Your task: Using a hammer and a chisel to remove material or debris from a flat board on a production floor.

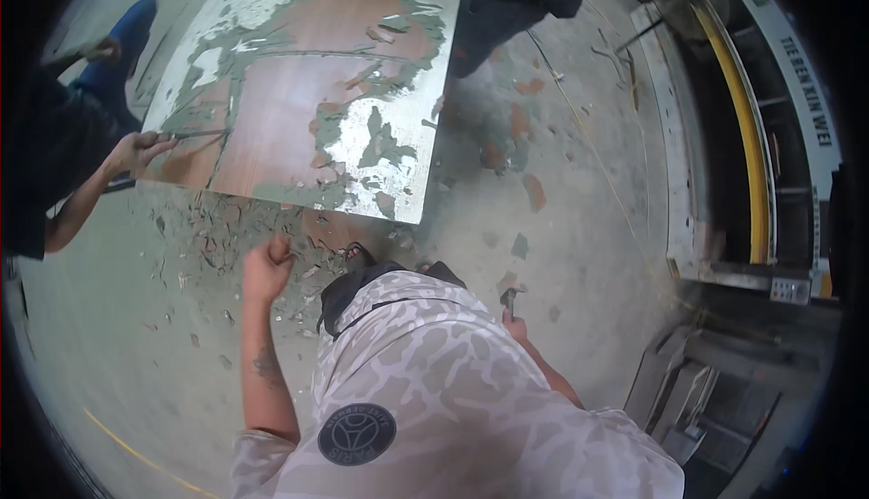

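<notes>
My left hand (269, 268) is closed in a fist just off the near edge of a large panel (272, 132). Whatever it holds, if anything, is hidden. Low by my right side, my right hand (514, 325) grips a hammer (511, 295), its head pointing up and away from the panel. The panel's brown facing and green layer are broken away in patches, showing bright white surface beneath. At its left edge, a co-worker's hand (136, 150) holds a thin chisel-like tool (201, 133) against the surface.
Chips (208, 232) litter the floor below the panel, with reddish pieces (534, 193) to its right. Another person (507, 1) in dark clothes stands at the far right corner. A machine with a yellow rail (747, 137) stands at right; a grey metal frame (697, 390) sits nearer.
</notes>
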A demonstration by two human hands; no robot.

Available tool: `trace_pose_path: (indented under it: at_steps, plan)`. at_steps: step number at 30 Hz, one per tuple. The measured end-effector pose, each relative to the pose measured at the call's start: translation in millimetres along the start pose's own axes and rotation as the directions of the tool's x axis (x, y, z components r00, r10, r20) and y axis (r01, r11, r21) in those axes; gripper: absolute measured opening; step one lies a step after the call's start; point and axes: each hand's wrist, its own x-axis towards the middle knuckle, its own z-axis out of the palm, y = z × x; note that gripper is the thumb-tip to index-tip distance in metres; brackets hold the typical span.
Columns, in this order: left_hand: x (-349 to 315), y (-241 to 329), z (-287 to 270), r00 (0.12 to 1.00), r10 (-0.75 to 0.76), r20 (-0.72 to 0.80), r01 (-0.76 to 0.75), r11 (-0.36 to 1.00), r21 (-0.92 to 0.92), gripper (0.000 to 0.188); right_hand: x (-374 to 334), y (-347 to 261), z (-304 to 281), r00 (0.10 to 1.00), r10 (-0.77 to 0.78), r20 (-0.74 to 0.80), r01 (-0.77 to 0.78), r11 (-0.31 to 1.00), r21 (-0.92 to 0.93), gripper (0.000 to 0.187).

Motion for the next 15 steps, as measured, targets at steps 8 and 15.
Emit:
trace_pose_path:
  at_steps: [8,15]
  plan:
    - [-60.8,66.0,69.0,0.998,0.016,-0.064,-0.029,0.976,-0.217,0.017,61.5,-16.2,-43.0,0.993,-0.094,0.067,0.096,0.995,-0.034,0.061]
    - [-52.2,201.9,87.0,0.949,0.293,0.115,-0.275,0.95,-0.15,0.02,118.1,11.4,-68.7,0.995,-0.081,0.063,0.055,0.94,0.337,0.057]
